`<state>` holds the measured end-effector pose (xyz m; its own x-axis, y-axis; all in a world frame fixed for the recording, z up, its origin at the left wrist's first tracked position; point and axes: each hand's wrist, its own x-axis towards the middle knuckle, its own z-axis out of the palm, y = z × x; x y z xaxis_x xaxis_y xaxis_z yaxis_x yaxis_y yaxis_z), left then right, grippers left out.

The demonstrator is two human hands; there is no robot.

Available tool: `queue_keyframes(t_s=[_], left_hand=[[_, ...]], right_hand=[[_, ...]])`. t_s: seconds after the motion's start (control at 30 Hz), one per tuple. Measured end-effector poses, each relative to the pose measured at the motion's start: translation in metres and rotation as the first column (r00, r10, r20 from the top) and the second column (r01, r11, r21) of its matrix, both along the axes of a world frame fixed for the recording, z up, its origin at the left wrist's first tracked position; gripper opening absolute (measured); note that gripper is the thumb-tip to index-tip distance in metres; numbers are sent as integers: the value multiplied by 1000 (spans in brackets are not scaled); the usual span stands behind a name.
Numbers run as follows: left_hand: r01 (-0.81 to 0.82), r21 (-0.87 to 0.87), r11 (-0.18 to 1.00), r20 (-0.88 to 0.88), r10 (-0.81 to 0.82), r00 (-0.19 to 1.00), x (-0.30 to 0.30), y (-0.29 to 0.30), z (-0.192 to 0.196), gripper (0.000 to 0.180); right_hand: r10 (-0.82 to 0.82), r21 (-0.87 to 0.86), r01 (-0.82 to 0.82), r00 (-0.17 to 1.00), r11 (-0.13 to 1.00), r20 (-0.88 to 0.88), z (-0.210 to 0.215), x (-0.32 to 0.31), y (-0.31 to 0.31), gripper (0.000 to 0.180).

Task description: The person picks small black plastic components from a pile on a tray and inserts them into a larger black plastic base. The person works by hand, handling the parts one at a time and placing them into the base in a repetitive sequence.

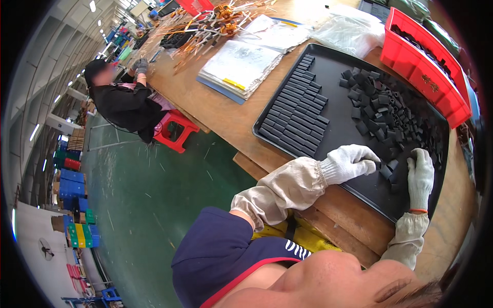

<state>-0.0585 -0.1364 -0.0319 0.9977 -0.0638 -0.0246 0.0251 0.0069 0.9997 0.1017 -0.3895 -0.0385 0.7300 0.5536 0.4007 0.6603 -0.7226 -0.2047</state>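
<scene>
A black tray (344, 136) lies on the wooden table (215, 110). Small black block pieces stand in neat rows (298, 110) on its left side, and a loose pile of the same pieces (395, 113) covers its right side. My left hand (352, 161), in a white glove, is curled with a black piece (378, 165) pinched at its fingertips near the tray's front. My right hand (421, 177), also gloved, rests flat with fingers extended on loose pieces at the edge of the pile. A few loose pieces lie between the two hands.
A red bin (429, 77) with dark parts sits behind the tray. Clear plastic bags (349, 31), stacked sheets (239, 66) and a bundle of wired parts (215, 23) lie further along the table. A co-worker (123, 100) sits on a red stool (174, 131) on the green floor.
</scene>
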Motion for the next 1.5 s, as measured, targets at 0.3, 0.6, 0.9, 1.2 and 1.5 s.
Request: queue_keyframes(t_s=[0.3,0.6,0.9,1.2,1.5], left_hand=[[-23,124,992,2,23,1000,2,-1,1,28],[96,216,972,-4,-98,995,-3,4,5,31],[78,13,997,-134,-76,988,-4,5,7,31],[44,43,998,-127,-39,991,-4,1,-1,31],[15,-42,999,-187,-23,982,-3,0,7,35]], right_hand=[[389,605,-79,829,792,-401,29,-56,38,17],[507,553,-280,804,785,-312,21,-83,50,21],[672,765,171,386,621,-632,23,-86,52,23],[666,734,229,312,639,-677,26,-82,51,23],[497,734,60,698,676,-515,20,-87,55,16]])
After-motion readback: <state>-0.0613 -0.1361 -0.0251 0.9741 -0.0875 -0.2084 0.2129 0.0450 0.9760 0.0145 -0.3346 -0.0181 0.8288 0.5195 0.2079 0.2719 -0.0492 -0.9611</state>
